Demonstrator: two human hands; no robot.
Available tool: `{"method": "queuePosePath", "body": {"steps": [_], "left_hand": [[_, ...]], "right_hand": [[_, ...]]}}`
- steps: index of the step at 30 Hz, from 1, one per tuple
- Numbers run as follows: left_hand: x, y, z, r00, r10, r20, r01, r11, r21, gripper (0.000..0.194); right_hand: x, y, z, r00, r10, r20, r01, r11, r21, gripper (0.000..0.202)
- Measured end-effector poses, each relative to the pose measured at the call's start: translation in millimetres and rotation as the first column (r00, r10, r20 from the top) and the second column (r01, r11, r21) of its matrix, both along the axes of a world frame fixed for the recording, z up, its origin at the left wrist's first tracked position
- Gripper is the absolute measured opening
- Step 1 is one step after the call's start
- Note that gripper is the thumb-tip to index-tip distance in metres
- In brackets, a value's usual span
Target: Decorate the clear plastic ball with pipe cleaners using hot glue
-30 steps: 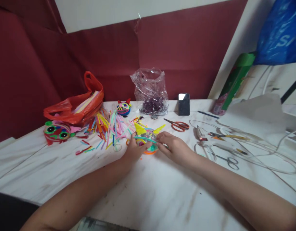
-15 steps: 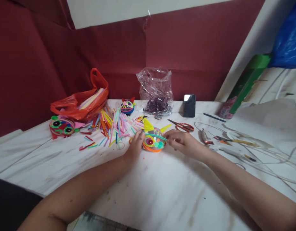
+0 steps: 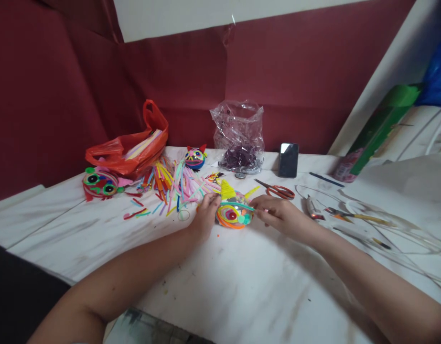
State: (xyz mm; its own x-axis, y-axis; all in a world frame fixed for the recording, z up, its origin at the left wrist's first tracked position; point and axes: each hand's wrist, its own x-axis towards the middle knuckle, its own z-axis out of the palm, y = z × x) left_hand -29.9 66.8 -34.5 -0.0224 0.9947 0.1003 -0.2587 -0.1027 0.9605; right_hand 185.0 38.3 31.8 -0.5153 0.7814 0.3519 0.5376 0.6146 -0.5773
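A clear round craft figure [image 3: 225, 221] with yellow ears, a red eye ringed in yellow and orange strips sits on the marble-patterned table. My left hand [image 3: 208, 213] grips its left side. A teal pipe cleaner [image 3: 237, 205] lies across the figure's top, above the eye. Its right end is pinched between the fingertips of my right hand [image 3: 274, 210]. Behind the left hand spreads a pile of coloured pipe cleaners [image 3: 184, 184]. Orange-handled scissors [image 3: 280, 191] lie just beyond the right hand.
Two decorated figures, one pink-eared [image 3: 100, 184] and one blue [image 3: 195, 158], stand behind left. A red plastic bag [image 3: 134, 155], a clear bag [image 3: 238, 129] and a phone [image 3: 288, 160] are at the back. A glue gun [image 3: 314, 208], pliers [image 3: 367, 218] and cables lie right.
The view has shifted slightly, so everything appears a little further right. Both hands keep their places on the figure and the teal pipe cleaner, which lies a little closer along the figure.
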Motion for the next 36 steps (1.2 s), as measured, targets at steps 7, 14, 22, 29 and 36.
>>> {"method": "queuePosePath", "body": {"steps": [7,14,22,29,36], "left_hand": [[-0.6,2.3,-1.2,0.994,-0.097,0.054,0.098,0.995,-0.020,0.040],[-1.5,4.3,-1.9,0.983,-0.148,0.109,0.149,0.989,0.001,0.044],[-1.0,6.1,-3.4,0.989,-0.133,0.072,0.131,0.991,0.025,0.042],[-0.8,2.7,2.1,0.994,-0.096,0.054,0.096,0.995,-0.002,0.037],[-1.5,2.7,8.7,0.994,-0.097,0.041,0.099,0.994,-0.041,0.041]], "right_hand": [[-1.6,-0.9,-0.3,0.999,-0.030,-0.021,0.030,0.999,-0.013,0.029],[-3.0,4.2,-9.6,0.996,-0.044,-0.073,0.046,0.999,0.026,0.033],[-1.3,11.1,-18.5,0.991,-0.021,-0.130,0.023,1.000,0.013,0.026],[-0.1,17.5,-21.7,0.976,0.010,-0.216,-0.012,1.000,-0.008,0.031],[-2.8,22.6,-28.7,0.980,-0.009,-0.200,0.048,0.981,0.190,0.022]]}}
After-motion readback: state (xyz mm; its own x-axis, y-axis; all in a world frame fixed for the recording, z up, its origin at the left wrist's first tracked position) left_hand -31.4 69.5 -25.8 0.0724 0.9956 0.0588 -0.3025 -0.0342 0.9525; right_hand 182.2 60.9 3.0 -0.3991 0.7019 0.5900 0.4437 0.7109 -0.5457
